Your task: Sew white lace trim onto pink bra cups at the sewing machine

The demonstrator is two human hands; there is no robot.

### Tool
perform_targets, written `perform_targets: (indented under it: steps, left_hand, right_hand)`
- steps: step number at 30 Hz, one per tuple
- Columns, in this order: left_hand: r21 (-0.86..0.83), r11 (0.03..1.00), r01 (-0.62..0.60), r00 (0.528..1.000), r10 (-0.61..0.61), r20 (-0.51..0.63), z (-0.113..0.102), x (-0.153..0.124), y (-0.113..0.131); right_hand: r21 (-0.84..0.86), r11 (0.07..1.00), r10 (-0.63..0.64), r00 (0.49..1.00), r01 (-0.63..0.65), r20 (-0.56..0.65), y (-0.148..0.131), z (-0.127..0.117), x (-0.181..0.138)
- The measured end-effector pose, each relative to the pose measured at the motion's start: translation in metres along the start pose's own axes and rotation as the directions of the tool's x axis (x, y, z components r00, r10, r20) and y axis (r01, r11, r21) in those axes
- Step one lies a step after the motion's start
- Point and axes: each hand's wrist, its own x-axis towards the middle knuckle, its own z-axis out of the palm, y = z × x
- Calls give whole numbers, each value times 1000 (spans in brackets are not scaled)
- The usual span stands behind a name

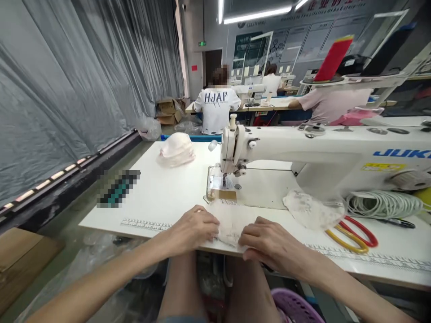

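Note:
A small piece of white lace fabric (230,222) lies at the front edge of the white sewing table (158,193), just in front of the needle plate of a white JUKI sewing machine (303,157). My left hand (193,226) rests on the fabric's left side with fingers curled down on it. My right hand (269,242) grips its right side at the table edge, fingers bent over it. Both hands sit close together, a short way in front of the presser foot (224,181).
A pale pink fabric pile (176,150) sits far left on the table. Another lace piece (311,208), red and yellow scissor handles (353,235) and a white cord coil (384,204) lie right. Other people sit at machines behind. A purple basket (292,307) is below.

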Motion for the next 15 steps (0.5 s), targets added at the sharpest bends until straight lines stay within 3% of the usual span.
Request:
perform_targets:
  steps: [3,6,9,15]
  left_hand:
    - [125,990,-62,994,73,-82,27,-10,11]
    - [183,979,-88,984,114,-133,38,-13,18]
    - [194,978,-70,975,108,-193,41,-17,20]
    - [144,989,-39,967,73,-244,43,-23,20]
  right_hand:
    - [181,979,101,995,-98,-8,-1,11,3]
    - [50,983,180,983,-178,-37,0,17,14]
    - [-118,971,209,978,-206,11,-3,24,21]
    - [-16,975,224,974,-223,30,-8,27,23]
